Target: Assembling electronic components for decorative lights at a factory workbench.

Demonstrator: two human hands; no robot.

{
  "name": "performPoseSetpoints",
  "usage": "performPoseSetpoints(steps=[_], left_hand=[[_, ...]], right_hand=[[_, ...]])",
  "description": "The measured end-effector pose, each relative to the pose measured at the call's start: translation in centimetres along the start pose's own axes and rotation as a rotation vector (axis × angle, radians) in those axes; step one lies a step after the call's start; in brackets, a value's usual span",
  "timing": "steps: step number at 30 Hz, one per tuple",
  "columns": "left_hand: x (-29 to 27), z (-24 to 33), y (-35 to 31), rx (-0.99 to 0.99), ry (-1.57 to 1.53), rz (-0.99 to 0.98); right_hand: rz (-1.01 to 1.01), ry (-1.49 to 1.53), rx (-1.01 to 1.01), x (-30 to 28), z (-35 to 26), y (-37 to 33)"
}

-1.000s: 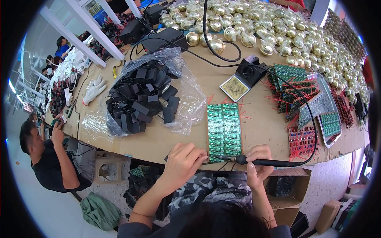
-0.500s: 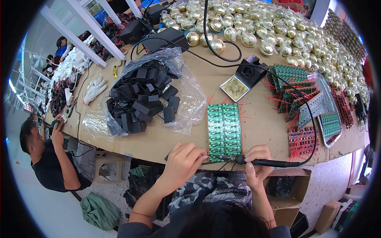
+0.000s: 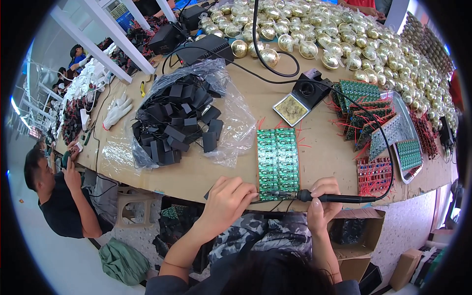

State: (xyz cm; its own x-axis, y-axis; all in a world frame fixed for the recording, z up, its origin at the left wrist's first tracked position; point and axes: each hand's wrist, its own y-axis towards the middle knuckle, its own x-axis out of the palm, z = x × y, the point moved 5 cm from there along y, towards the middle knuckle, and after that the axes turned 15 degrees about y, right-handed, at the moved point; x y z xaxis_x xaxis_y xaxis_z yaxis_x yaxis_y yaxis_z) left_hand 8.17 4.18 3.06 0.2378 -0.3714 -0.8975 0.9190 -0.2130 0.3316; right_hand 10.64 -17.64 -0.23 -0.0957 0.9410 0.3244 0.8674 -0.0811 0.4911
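A green circuit board panel (image 3: 278, 162) lies on the table before me, red wires sticking out at its far end. My right hand (image 3: 323, 199) grips a soldering iron (image 3: 339, 198) with a black handle, its tip pointing left over the panel's near edge. At the panel's near left corner, my left hand (image 3: 228, 199) pinches what looks like a thin dark wire, mostly covered by the fingers. A dark piece shows partly beside that hand. Thin black leads hang past the table edge between my hands.
A plastic bag of black boxes (image 3: 177, 118) lies left of the panel. Beyond it on the right stand a soldering stand with sponge (image 3: 292, 109), stacked boards (image 3: 361, 113) and a metal tray (image 3: 412, 173). Gold balls (image 3: 309, 49) crowd the back. A co-worker (image 3: 69, 196) sits left.
My right hand and the soldering iron have shifted slightly right. My left hand and the panel stay in place. The co-worker's hand at left has moved a little.
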Motion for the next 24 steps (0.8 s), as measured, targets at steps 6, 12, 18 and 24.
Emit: performPoseSetpoints(steps=[6, 12, 18, 24], left_hand=[[0.0, -0.1, 0.0, 0.001, -0.003, 0.001], [-0.1, 0.0, 0.0, -0.002, -0.007, -0.009], [-0.2, -0.1, 0.1, -0.013, -0.024, -0.053], [-2.8, -0.9, 0.0, 0.083, -0.112, 0.142]], right_hand=[[0.022, 0.045, -0.015, -0.8, 0.4, -0.2], [0.035, 0.068, -0.024, -0.8, 0.3, -0.3], [0.044, 0.083, -0.016, -0.8, 0.3, -0.2], [0.084, 0.045, 0.02, -0.9, 0.3, -0.2]])
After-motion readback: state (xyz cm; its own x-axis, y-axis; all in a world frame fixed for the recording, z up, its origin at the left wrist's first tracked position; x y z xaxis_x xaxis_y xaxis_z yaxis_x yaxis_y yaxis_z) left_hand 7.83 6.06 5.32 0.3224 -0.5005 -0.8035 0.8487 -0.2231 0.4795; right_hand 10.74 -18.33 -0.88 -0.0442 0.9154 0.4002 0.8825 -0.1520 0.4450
